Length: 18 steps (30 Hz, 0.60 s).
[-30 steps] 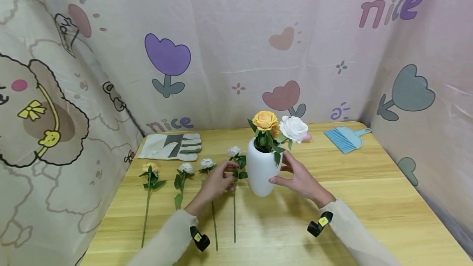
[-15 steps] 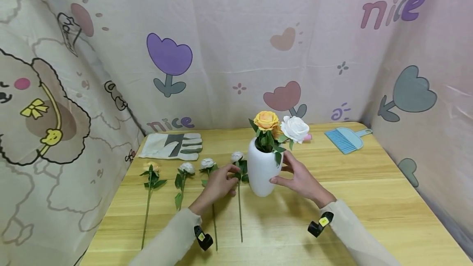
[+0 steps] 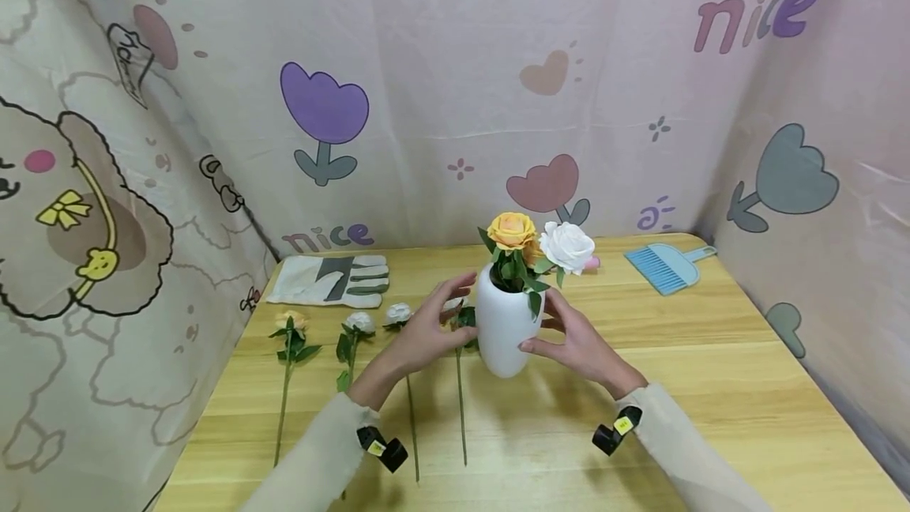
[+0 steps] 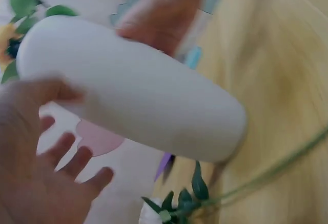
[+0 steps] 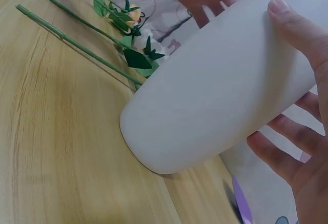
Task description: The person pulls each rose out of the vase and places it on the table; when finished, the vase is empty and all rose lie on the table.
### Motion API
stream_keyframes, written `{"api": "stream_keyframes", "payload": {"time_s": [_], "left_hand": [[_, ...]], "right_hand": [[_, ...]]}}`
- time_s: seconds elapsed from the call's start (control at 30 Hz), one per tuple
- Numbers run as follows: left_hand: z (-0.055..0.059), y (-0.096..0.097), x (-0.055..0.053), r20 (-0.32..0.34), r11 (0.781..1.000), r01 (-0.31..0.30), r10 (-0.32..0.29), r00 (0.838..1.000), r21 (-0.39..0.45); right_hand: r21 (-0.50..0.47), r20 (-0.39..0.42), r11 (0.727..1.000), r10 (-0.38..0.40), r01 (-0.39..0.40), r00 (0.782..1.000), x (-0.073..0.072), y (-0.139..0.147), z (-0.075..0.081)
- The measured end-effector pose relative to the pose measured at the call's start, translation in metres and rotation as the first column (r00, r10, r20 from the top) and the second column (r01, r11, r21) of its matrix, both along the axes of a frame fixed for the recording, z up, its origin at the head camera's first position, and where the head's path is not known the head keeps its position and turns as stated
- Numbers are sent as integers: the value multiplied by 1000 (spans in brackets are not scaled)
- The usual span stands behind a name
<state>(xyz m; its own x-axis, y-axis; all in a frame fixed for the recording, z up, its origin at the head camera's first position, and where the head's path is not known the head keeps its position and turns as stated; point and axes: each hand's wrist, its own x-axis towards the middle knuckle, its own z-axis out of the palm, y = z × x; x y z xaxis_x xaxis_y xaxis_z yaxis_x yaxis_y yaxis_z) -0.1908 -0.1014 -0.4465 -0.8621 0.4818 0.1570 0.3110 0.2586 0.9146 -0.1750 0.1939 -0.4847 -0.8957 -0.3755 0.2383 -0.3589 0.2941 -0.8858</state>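
Note:
A white vase [image 3: 503,338] stands on the table, holding a yellow rose [image 3: 510,231] and a white rose [image 3: 566,247] with green leaves. My right hand [image 3: 579,346] holds its right side, thumb in front and fingers behind, as the right wrist view shows. On the opposite side my left hand [image 3: 426,332] is spread beside the vase; its thumb [image 4: 56,90] overlaps the vase in the left wrist view, and I cannot tell whether it touches. Beneath the left hand lies a white rose with a thin stem [image 3: 461,409], its bloom partly hidden.
Left of the hands lie two more white roses, one [image 3: 398,314] partly under my left arm and one [image 3: 360,324] farther left, then a yellow rose [image 3: 291,322]. A work glove [image 3: 330,281] is at the back left. A blue dustpan with brush [image 3: 667,267] lies back right.
My left hand has let go of the nearest rose, which it had shifted slightly right, and has risen and spread towards the vase. The right hand stays on the vase.

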Motion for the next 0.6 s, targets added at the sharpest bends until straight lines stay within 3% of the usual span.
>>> {"api": "stream_keyframes", "payload": {"time_s": [0.07, 0.17, 0.27, 0.33, 0.4, 0.5, 0.6], "left_hand": [[3, 3, -2, 65, 996, 69, -72, 995, 60], [1, 7, -3, 134, 989, 117, -129, 983, 91], [-2, 10, -2, 166, 986, 128, -145, 975, 108], [-3, 12, -2, 172, 985, 124, -144, 974, 121], [-4, 13, -1, 166, 985, 113, -134, 977, 129], [-5, 14, -1, 163, 987, 107, -126, 979, 120], [-5, 17, -1, 161, 987, 116, -132, 978, 108]], "right_hand": [[-1, 6, 1000, -7, 7, 1000, 0, 0, 0], [-22, 15, 999, -30, 31, 999, 3, -1, 1], [-99, -31, 992, -83, 79, 996, 7, -3, 8], [-215, -105, 971, -131, 106, 986, 9, -4, 17], [-350, -209, 931, -188, 106, 960, 11, -5, 26], [-496, -371, 868, -248, 35, 895, 14, -5, 43], [-521, -488, 853, -271, -27, 829, 19, -5, 61]]}}
